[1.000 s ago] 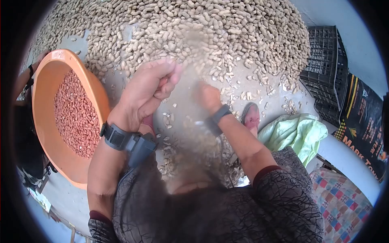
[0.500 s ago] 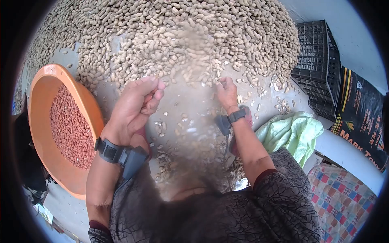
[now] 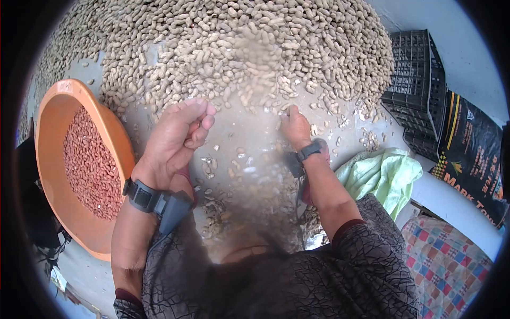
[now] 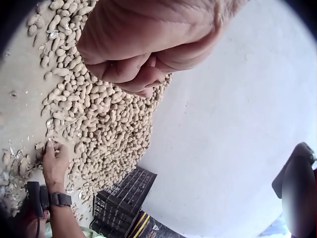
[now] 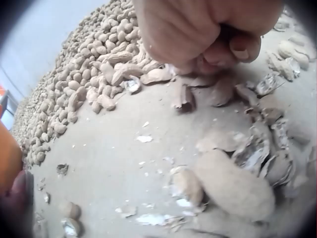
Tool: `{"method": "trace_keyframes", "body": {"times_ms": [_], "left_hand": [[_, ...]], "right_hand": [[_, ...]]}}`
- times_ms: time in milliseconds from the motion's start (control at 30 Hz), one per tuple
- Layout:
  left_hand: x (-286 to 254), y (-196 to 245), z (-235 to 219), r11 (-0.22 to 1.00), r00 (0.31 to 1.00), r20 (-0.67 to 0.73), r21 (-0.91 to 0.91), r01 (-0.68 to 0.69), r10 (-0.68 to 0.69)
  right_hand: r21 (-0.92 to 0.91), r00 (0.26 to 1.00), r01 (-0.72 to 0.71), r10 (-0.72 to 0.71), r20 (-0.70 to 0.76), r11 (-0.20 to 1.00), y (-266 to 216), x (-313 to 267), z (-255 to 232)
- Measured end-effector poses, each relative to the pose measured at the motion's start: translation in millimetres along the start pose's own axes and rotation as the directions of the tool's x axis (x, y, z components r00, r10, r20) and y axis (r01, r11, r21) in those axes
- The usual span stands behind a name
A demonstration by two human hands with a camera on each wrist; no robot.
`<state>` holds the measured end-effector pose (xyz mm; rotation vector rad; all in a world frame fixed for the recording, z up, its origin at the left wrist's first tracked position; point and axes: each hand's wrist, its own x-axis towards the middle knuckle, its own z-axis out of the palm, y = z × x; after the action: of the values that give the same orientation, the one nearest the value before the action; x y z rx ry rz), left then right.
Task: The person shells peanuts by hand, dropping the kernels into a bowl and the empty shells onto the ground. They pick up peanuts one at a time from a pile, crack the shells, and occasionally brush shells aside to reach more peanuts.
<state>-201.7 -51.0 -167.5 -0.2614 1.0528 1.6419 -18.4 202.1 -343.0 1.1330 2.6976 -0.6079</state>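
My left hand is raised over the floor between the orange basin and the right hand, palm side partly showing. Its fingers are curled and the thumb lies against them; the left wrist view shows no object in them. My right hand is low at the near edge of the unshelled peanut pile. In the right wrist view, its curled fingers touch down among peanut shells; whether they hold anything is hidden. Whole peanuts and broken shells lie on the floor beside it.
An orange basin of red shelled kernels stands at the left. On the right are black crates, a black printed bag, a pale green sack and a checkered cloth.
My right hand has shifted right, its blur gone, and now sits at the pile's edge. My left hand appears slightly lower and further left in the head view, still curled; the view itself has shifted.
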Motion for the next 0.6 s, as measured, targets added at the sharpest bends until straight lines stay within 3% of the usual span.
{"method": "trace_keyframes", "body": {"times_ms": [67,200,267,300,367,467,600], "left_hand": [[-1.2,0.8,-2.3,1.0,1.0,-0.01,-0.005,-0.001,0.001],[-1.7,1.9,-2.4,1.0,0.998,-0.058,0.004,0.0,0.0],[-1.4,1.7,-1.3,1.0,0.997,-0.078,0.003,0.004,-0.004],[-1.0,1.6,-1.2,1.0,0.997,-0.071,-0.007,0.008,-0.008],[-0.7,1.6,-0.5,1.0,0.998,-0.065,-0.017,0.011,-0.012],[-0.3,1.6,1.2,1.0,0.998,-0.066,-0.004,0.002,-0.002],[0.5,-0.9,1.3,1.0,0.998,-0.064,-0.002,0.0,0.0]], "right_hand": [[0.186,0.976,0.169,-0.191,0.104,0.968,10.3,-4.6,-2.1],[0.333,0.975,0.089,-0.151,0.165,0.939,16.5,-3.5,-5.4],[0.554,0.994,0.053,0.011,-0.111,0.831,14.0,6.4,-3.0],[0.554,0.994,0.051,0.012,-0.11,0.831,12.4,12.9,-2.1],[0.285,0.988,0.08,-0.039,-0.146,0.955,6.8,22.9,-1.7],[0.212,0.997,0.011,0.004,-0.071,0.977,-3.4,16.2,2.4],[0.057,0.997,0.078,-0.079,0.01,0.995,-9.8,-10.1,-13.6]]}}
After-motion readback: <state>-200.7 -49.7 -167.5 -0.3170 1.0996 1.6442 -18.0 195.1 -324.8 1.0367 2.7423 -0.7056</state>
